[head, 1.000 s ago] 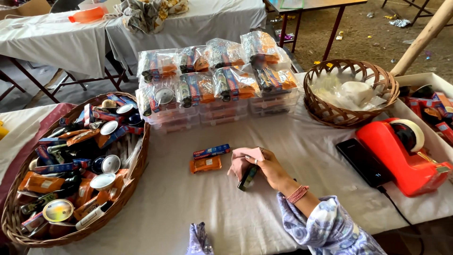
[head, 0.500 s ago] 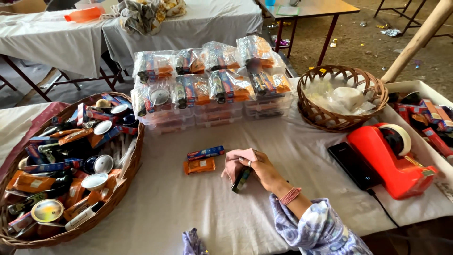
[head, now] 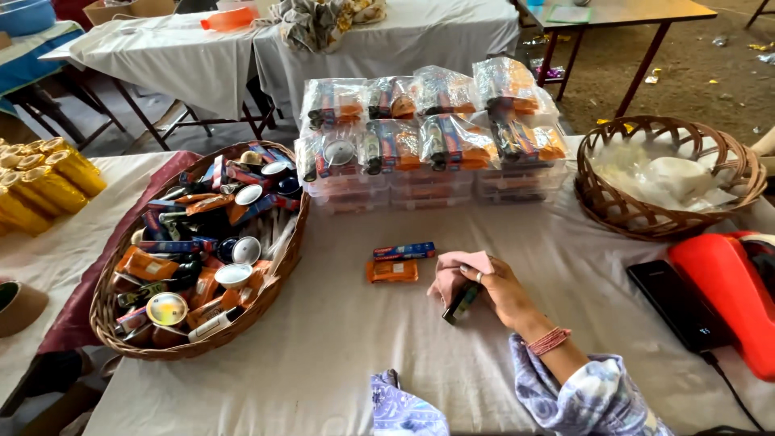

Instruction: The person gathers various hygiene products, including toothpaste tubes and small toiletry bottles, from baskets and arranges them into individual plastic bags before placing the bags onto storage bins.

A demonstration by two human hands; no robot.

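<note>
White cloth covers the counter [head: 323, 339], which stands among other draped tables on a dusty floor. Near its middle the person's right hand [head: 499, 289] rests, its grip pinching a small dark tube-shaped item [head: 460, 303] against the cloth, with a folded pink cloth [head: 457, 269] touching the fingers just above. The left hand is not in view; only a patch of blue patterned sleeve [head: 404, 412] shows at the lower edge. Just to the left lie a flat orange packet [head: 392, 270] and a slim blue-and-red box [head: 404, 251], side by side and apart from the hand. My judgement is that the small pieces are being gathered into one set, so it pays to keep the dark item low and firmly pinched, and to bring it beside the packet and box without dragging the pink cloth. A wide wicker basket of mixed toiletries [head: 194, 250] stands at the left, clear wrapped bundles [head: 420, 133] at the back, and a second wicker basket holding clear bags [head: 670, 173] at the right.
</note>
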